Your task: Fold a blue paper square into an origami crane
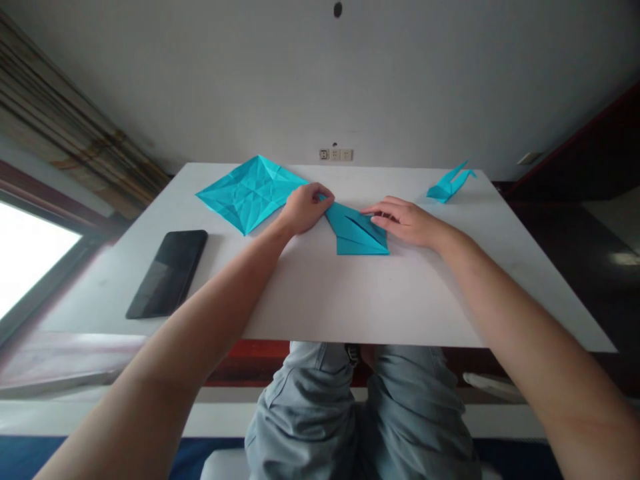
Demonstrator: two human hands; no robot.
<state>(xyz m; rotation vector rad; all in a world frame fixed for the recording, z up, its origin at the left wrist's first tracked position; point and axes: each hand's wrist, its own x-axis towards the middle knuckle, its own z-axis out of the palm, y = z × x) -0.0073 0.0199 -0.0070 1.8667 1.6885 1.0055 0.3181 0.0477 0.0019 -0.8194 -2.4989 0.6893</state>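
Four things lie on the one white table (320, 300): three turquoise papers and one black phone (167, 273). The folded paper (357, 237) sits a little right of the middle, nearer the far edge than the near edge. Its long axis runs aslant, from the far left under the fingers to a sharp corner that points toward the near right; its straight bottom side is about parallel to the table's near edge, and one dark slit opens along its upper face. Two hands are on it. The left hand (306, 208), fingers curled, pinches its far-left end between thumb and forefinger. The right hand (403, 220) rests bent fingers on its right side; whether these grip a layer I cannot tell. One creased sheet (250, 193) lies spread like a diamond near the far-left corner, its right tip reaching the left hand. One paper crane (449, 187) stands near the far-right corner, its neck and tail raised. The phone lies by the left edge, its long side slanting away from the near edge.
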